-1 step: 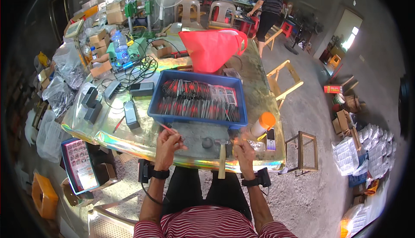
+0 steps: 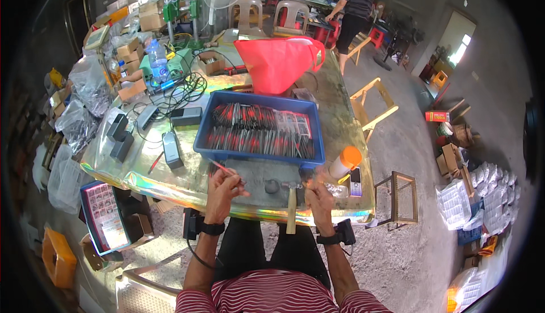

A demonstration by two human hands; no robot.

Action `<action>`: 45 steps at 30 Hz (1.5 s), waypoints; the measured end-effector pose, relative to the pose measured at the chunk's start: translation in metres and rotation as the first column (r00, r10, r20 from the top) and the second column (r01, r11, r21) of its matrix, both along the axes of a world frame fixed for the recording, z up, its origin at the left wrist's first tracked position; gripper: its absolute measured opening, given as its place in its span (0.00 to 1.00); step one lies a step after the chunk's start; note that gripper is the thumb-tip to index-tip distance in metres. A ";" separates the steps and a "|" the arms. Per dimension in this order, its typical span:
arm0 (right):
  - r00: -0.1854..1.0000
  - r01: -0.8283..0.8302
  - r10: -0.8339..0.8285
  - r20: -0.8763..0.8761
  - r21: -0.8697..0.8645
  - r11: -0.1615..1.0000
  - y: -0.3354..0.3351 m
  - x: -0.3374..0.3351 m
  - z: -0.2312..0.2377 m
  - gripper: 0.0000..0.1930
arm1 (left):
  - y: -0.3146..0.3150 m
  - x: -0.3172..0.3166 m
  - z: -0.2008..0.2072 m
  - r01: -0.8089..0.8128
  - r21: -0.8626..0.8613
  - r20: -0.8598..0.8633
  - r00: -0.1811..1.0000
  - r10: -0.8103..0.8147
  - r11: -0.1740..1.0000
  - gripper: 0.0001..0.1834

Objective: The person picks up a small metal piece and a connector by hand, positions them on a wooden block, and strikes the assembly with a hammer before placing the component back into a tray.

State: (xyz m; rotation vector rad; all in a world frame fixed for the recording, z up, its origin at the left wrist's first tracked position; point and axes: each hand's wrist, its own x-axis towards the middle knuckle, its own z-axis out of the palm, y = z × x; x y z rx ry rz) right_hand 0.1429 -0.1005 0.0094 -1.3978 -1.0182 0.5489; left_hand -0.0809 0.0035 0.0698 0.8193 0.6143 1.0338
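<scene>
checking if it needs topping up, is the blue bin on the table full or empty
Mostly full: two rows of thin pieces fill much of the blue bin; the back row stops short.

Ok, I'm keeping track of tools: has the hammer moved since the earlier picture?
No, it shows no clear shift either way: the hammer crosses the near edge of the table where it did before.

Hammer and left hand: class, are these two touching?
Apart. The head view shows a clear gap, with a dark round lump between the left hand and the hammer.
</scene>
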 end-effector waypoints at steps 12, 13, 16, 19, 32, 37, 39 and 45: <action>0.945 -0.256 0.258 -0.202 0.038 0.966 -0.001 -0.061 0.089 0.05 | -0.025 0.045 0.007 0.219 -0.136 0.189 0.963 -0.192 0.966 0.03; 0.938 -0.249 0.256 -0.234 0.058 0.967 -0.001 -0.061 0.085 0.05 | -0.026 0.046 0.005 0.228 -0.139 0.208 0.958 -0.196 0.964 0.03; 0.914 -0.288 0.303 -0.270 0.095 0.953 -0.003 -0.064 0.080 0.06 | -0.030 0.044 0.000 0.303 -0.178 0.306 0.921 -0.240 0.936 0.04; 0.904 -0.283 0.303 -0.300 0.109 0.953 -0.003 -0.067 0.080 0.06 | -0.033 0.042 -0.002 0.381 -0.214 0.415 0.869 -0.269 0.900 0.05; 0.870 -0.226 0.243 -0.428 0.091 0.970 0.001 -0.066 0.072 0.06 | -0.032 0.045 -0.010 0.442 -0.310 0.471 0.841 -0.267 0.842 0.03; 0.868 -0.228 0.239 -0.434 0.079 0.970 -0.001 -0.065 0.071 0.06 | -0.034 0.046 -0.006 0.410 -0.253 0.410 0.866 -0.286 0.876 0.02; 0.865 -0.235 0.244 -0.438 0.074 0.969 -0.001 -0.065 0.071 0.06 | -0.035 0.045 -0.006 0.382 -0.233 0.370 0.885 -0.282 0.894 0.03; 0.936 -0.205 0.191 -0.295 -0.017 0.979 0.000 -0.065 0.062 0.06 | -0.034 0.046 -0.007 0.208 -0.116 0.101 0.975 -0.197 0.971 0.02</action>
